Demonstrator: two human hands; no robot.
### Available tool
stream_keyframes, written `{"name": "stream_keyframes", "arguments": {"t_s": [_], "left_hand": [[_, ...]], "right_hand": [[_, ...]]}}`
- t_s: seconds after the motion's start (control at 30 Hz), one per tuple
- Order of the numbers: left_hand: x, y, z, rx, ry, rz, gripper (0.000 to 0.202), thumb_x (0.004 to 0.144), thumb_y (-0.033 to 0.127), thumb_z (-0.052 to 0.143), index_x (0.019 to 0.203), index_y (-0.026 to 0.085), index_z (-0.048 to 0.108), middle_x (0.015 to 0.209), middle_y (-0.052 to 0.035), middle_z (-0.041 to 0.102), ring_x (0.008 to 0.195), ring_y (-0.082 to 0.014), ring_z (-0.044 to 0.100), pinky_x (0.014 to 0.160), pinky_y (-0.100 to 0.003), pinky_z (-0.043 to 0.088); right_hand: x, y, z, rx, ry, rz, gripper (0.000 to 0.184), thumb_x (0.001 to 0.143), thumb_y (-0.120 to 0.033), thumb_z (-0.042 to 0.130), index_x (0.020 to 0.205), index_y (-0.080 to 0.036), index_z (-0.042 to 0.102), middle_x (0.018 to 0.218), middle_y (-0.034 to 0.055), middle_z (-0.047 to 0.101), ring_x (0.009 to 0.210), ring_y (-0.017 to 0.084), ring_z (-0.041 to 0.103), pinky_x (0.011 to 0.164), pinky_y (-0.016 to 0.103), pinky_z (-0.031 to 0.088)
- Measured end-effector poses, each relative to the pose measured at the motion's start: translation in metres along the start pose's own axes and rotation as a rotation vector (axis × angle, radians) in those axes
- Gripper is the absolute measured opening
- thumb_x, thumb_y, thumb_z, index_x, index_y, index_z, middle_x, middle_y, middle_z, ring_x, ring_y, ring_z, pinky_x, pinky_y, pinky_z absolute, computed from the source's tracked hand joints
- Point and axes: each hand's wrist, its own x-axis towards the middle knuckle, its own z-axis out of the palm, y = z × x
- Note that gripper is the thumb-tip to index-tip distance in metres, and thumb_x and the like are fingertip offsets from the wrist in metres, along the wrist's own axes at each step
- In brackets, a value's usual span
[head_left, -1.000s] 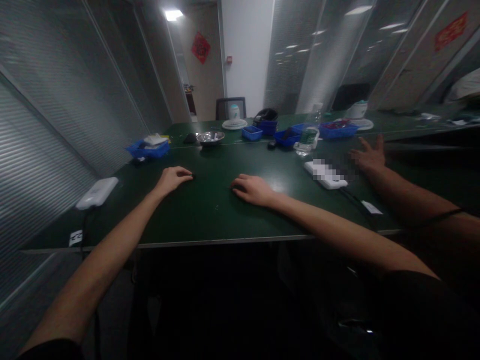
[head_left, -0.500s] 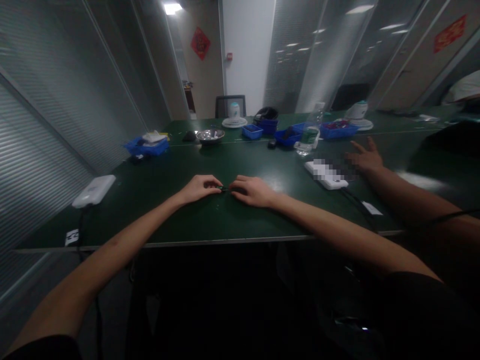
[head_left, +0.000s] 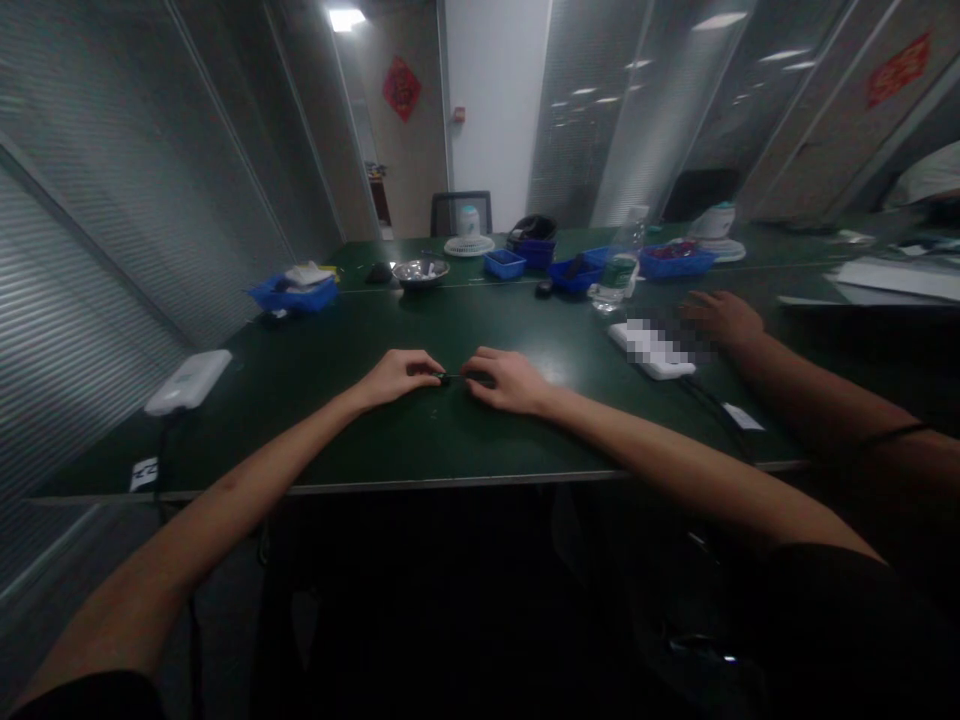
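My left hand rests low over the green table, its thumb and forefinger pinched on a small dark piece. What kind of piece it is, I cannot make out. Facing it from the right, my right hand has its fingers curled and closed round one end of a thin, pale rod. The rod bridges the narrow gap between both hands and points at the dark piece. Whatever else the right palm covers is hidden.
A white power bank-like box lies at left. Behind stand a metal bowl, blue trays and a plastic bottle. At right, another person's hand is beside a partly blurred white box.
My right hand has shifted very slightly, and its fingers sit a little farther from the left. At right, the other person's hand has lowered, and pale flat sheets show behind it.
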Motion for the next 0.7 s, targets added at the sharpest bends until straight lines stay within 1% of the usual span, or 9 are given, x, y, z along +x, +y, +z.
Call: {"name": "stream_keyframes", "arguments": {"t_s": [0.1,0.2,0.3,0.4,0.53,0.63,0.7], "left_hand": [[0.0002,-0.0018,0.0005,-0.009,-0.001,0.010,0.027,0.092,0.038,0.076,0.111,0.019,0.081,0.102,-0.0070,0.076,0.092,-0.0217,0.069,0.082,-0.033,0.052],[-0.0002,-0.0017,0.0005,-0.034,-0.004,0.047,0.025,0.094,0.036,0.075,0.112,0.020,0.081,0.108,-0.0073,0.076,0.100,-0.0228,0.070,0.090,-0.035,0.053],[-0.0006,0.0000,0.0005,-0.048,-0.018,0.090,0.024,0.096,0.035,0.073,0.115,0.022,0.081,0.111,-0.0073,0.076,0.104,-0.0229,0.070,0.095,-0.036,0.052],[-0.0003,0.0005,0.0009,-0.054,-0.040,0.118,0.026,0.097,0.036,0.072,0.118,0.023,0.081,0.113,-0.0077,0.076,0.104,-0.0229,0.070,0.097,-0.036,0.052],[0.0002,-0.0028,0.0016,-0.039,-0.053,0.134,0.030,0.098,0.038,0.070,0.122,0.023,0.080,0.114,-0.0087,0.075,0.104,-0.0235,0.069,0.096,-0.037,0.052],[0.0002,-0.0043,0.0027,-0.016,-0.057,0.110,0.039,0.098,0.038,0.071,0.133,0.023,0.074,0.110,-0.0080,0.074,0.098,-0.0225,0.068,0.090,-0.036,0.053],[0.0007,-0.0034,0.0033,0.006,-0.065,0.100,0.040,0.098,0.039,0.070,0.135,0.023,0.073,0.108,-0.0075,0.074,0.095,-0.0220,0.068,0.087,-0.035,0.053]], "right_hand": [[0.0007,-0.0003,-0.0004,-0.009,-0.017,-0.003,0.029,0.103,-0.033,0.057,0.125,-0.019,0.070,0.113,0.0079,0.065,0.084,0.017,0.059,0.074,0.029,0.041],[0.0014,-0.0011,-0.0003,-0.016,-0.050,-0.021,0.031,0.103,-0.034,0.056,0.128,-0.019,0.069,0.114,0.0083,0.065,0.084,0.017,0.060,0.073,0.029,0.042],[0.0018,-0.0016,0.0004,0.010,-0.028,-0.039,0.031,0.105,-0.033,0.054,0.129,-0.018,0.067,0.116,0.0092,0.065,0.090,0.018,0.062,0.075,0.030,0.045],[0.0024,-0.0020,0.0015,0.022,-0.017,-0.052,0.031,0.106,-0.033,0.054,0.130,-0.018,0.067,0.117,0.0096,0.064,0.093,0.019,0.063,0.078,0.030,0.046],[0.0031,-0.0019,0.0038,0.021,-0.026,-0.056,0.032,0.107,-0.034,0.052,0.132,-0.019,0.066,0.117,0.0095,0.064,0.091,0.018,0.063,0.077,0.030,0.046],[0.0036,-0.0006,0.0060,0.037,0.009,-0.033,0.032,0.108,-0.032,0.052,0.133,-0.018,0.065,0.119,0.0100,0.064,0.094,0.019,0.063,0.080,0.029,0.047],[0.0040,0.0003,0.0071,0.034,0.013,-0.010,0.031,0.107,-0.032,0.053,0.133,-0.019,0.065,0.120,0.0100,0.064,0.096,0.019,0.064,0.081,0.029,0.047]]}}
